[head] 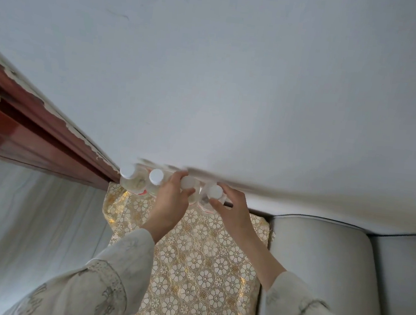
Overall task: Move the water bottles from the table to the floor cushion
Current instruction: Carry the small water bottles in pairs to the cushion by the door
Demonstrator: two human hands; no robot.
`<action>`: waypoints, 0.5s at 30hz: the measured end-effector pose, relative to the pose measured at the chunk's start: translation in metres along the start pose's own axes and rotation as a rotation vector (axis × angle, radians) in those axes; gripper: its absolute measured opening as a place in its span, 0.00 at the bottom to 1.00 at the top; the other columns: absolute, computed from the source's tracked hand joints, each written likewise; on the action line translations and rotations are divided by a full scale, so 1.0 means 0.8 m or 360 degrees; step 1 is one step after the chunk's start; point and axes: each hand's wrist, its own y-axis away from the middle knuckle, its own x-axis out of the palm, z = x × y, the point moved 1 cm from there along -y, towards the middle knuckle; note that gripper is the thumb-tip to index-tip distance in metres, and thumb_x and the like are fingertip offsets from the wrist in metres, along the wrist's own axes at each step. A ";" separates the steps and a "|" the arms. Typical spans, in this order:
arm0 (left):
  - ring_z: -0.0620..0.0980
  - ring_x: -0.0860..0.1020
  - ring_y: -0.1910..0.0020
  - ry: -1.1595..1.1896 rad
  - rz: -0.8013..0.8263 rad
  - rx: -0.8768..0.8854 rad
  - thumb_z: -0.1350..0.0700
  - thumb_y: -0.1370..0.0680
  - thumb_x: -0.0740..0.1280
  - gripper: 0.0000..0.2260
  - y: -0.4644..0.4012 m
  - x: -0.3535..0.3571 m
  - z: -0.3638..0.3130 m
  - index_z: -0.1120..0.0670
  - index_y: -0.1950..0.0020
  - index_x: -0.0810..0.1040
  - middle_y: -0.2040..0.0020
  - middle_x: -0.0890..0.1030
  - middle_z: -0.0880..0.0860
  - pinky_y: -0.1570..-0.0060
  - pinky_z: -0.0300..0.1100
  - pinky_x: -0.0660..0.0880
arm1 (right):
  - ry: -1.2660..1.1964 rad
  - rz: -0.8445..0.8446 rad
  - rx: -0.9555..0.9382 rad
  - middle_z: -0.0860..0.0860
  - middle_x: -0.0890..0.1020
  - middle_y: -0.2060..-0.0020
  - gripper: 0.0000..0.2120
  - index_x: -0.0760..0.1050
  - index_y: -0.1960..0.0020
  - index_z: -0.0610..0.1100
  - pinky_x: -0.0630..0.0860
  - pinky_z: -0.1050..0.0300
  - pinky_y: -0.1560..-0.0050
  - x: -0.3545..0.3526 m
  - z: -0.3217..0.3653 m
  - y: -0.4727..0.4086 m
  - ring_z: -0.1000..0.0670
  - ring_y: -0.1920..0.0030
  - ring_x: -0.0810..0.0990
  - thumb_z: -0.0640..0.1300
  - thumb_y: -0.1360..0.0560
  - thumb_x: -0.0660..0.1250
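A pale painted wall (pixel 236 83) is filling the upper part of the view, with faint dark marks showing near its top. A reddish-brown wooden frame (pixel 31 132) is running diagonally along the left side, with paint peeling along its edge. Light grey upholstered cushions (pixel 319 260) are sitting at the right. Pale striped fabric (pixel 26 214) is lying at the lower left.
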 end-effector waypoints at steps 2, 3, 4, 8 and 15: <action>0.56 0.73 0.39 -0.0024 0.0013 0.0015 0.60 0.24 0.64 0.20 0.002 0.000 -0.004 0.59 0.33 0.66 0.37 0.75 0.60 0.43 0.42 0.66 | -0.0063 0.0016 0.0050 0.49 0.66 0.32 0.27 0.63 0.30 0.49 0.60 0.56 0.33 -0.001 0.004 0.002 0.51 0.32 0.64 0.44 0.27 0.67; 0.56 0.71 0.37 -0.0025 0.0022 0.0024 0.60 0.24 0.64 0.21 0.006 -0.002 -0.004 0.59 0.32 0.64 0.36 0.73 0.60 0.40 0.44 0.67 | -0.0077 0.0033 0.0068 0.49 0.65 0.30 0.29 0.60 0.29 0.48 0.60 0.52 0.31 -0.001 0.005 0.005 0.50 0.31 0.64 0.44 0.27 0.67; 0.56 0.70 0.35 -0.0018 0.0029 0.0023 0.61 0.24 0.64 0.22 0.011 -0.004 -0.003 0.60 0.31 0.63 0.35 0.72 0.60 0.37 0.46 0.67 | -0.0091 0.0058 0.0081 0.49 0.64 0.29 0.31 0.57 0.28 0.48 0.60 0.50 0.31 -0.001 0.006 0.010 0.49 0.30 0.63 0.44 0.27 0.67; 0.56 0.70 0.34 -0.0030 0.0009 -0.0087 0.59 0.23 0.63 0.21 0.045 -0.018 0.010 0.58 0.31 0.63 0.33 0.72 0.59 0.36 0.51 0.68 | -0.0132 0.0135 0.0112 0.49 0.65 0.29 0.31 0.56 0.28 0.50 0.62 0.44 0.32 -0.005 0.011 0.039 0.48 0.31 0.65 0.45 0.27 0.66; 0.47 0.73 0.48 0.0099 0.0262 -0.0481 0.53 0.21 0.59 0.18 0.156 -0.060 0.064 0.57 0.33 0.67 0.37 0.75 0.55 0.61 0.31 0.70 | 0.0177 0.0285 0.0149 0.50 0.69 0.33 0.24 0.61 0.31 0.48 0.69 0.49 0.36 0.020 0.028 0.128 0.52 0.38 0.70 0.52 0.25 0.62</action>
